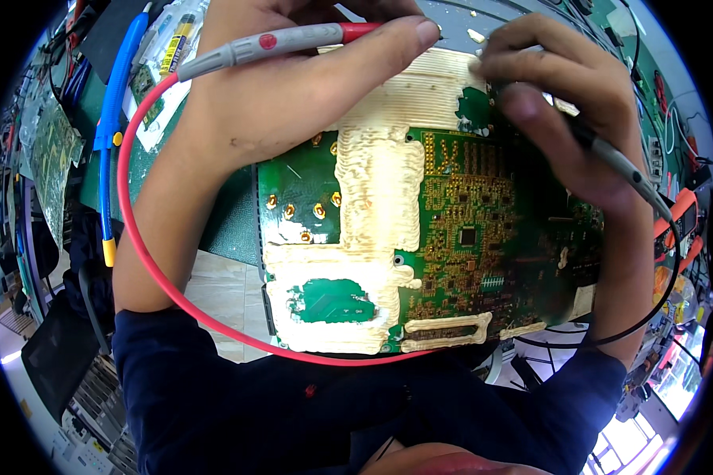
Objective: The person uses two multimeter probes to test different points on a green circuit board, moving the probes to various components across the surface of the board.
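Note:
A large green circuit board (467,237) lies in front of me, partly covered by thick cream-coloured strips (376,190). My left hand (293,103) is closed around a grey and red test probe (293,43), over the board's far part. From that probe a red lead (166,285) loops past my left forearm and along the board's near edge. In my right hand (582,99), at the far right of the board, is a grey and black test probe (622,168) with a black lead (646,328). Both probe tips are hidden or too blurred to tell whether they touch the board.
A long blue tool with a yellow end (120,87) lies on the left, beside a yellow-labelled tube (178,43). Another circuit board (53,166) is at the far left. On the right are an orange-edged meter (684,222) and loose cables. A dark chair (63,340) stands lower left.

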Motion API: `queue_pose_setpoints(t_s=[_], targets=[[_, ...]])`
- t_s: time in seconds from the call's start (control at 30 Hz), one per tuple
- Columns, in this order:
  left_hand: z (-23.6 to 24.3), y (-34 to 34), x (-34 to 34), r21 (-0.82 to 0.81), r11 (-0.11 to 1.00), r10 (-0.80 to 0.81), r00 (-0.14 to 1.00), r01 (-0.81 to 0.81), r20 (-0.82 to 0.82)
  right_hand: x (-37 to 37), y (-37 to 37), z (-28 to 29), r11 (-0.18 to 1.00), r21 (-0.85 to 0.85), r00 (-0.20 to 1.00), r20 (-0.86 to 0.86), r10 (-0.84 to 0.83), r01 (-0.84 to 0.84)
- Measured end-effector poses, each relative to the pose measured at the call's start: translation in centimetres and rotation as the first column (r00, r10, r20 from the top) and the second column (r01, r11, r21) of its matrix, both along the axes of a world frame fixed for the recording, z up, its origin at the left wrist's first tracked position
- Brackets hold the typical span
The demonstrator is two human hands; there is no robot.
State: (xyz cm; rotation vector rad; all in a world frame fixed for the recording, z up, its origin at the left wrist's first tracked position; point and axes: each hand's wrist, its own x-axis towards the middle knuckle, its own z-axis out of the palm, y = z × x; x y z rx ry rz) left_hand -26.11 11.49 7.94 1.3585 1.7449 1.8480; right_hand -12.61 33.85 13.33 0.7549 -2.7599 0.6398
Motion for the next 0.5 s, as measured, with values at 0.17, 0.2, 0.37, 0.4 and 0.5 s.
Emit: queue_pose_setpoints(t_s=[0.17,0.2,0.37,0.4,0.5], targets=[[1.1,0.0,0.6,-0.025,0.999,0.041,0.998,-0.042,-0.057,0.6,-1.7,0.7,0.970,-0.134,0.979,0.029,-0.202,0.205],[1.1,0.1,0.6,-0.015,0.999,0.050,0.996,-0.051,-0.068,0.6,-2.5,0.2,0.963,-0.093,0.964,-0.065,-0.258,0.252],[-0.2,0.3,-0.4,0.054,0.996,0.074,0.996,-0.072,-0.039,0.0,-1.2,-1.1,0.990,0.044,0.983,-0.131,-0.127,0.134],[-0.2,0.3,-0.3,0.045,0.995,0.088,0.994,-0.085,-0.059,0.0,-1.4,-1.1,0.994,0.032,0.986,-0.134,-0.095,0.100],[0.7,0.2,0.2,-0.008,0.991,0.131,0.976,-0.134,-0.175,0.0,-1.5,-1.1,0.996,0.044,0.996,-0.047,-0.081,0.083]])
